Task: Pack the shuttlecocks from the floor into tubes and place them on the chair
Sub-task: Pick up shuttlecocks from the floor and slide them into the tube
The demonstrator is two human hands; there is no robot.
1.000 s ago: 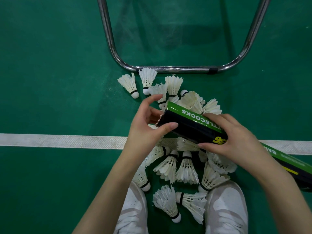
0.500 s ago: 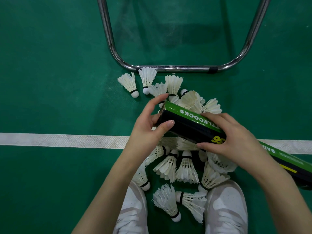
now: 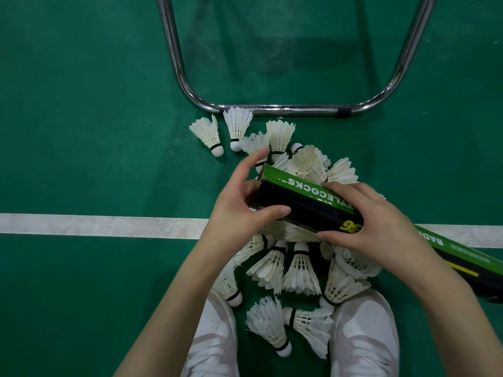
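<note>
A long black-and-green shuttlecock tube [image 3: 307, 198] lies slanted above the pile, its mouth at the upper left. My right hand [image 3: 373, 221] grips the tube around its middle. My left hand [image 3: 242, 205] is cupped over the tube's mouth, thumb along its lower side and forefinger over its upper rim. What the left palm covers is hidden. Several white feather shuttlecocks [image 3: 299, 270] lie heaped on the green floor under and around the tube. Two more shuttlecocks [image 3: 208, 134] lie apart at the upper left.
The chrome tube base of a chair [image 3: 277, 110] curves across the floor just beyond the pile. A white court line [image 3: 95, 224] runs left to right. My two white shoes [image 3: 364, 333] stand at the bottom, with shuttlecocks between them.
My left hand has closed further over the tube's mouth, thumb sliding along the tube's side. The tube and right hand have barely moved.
</note>
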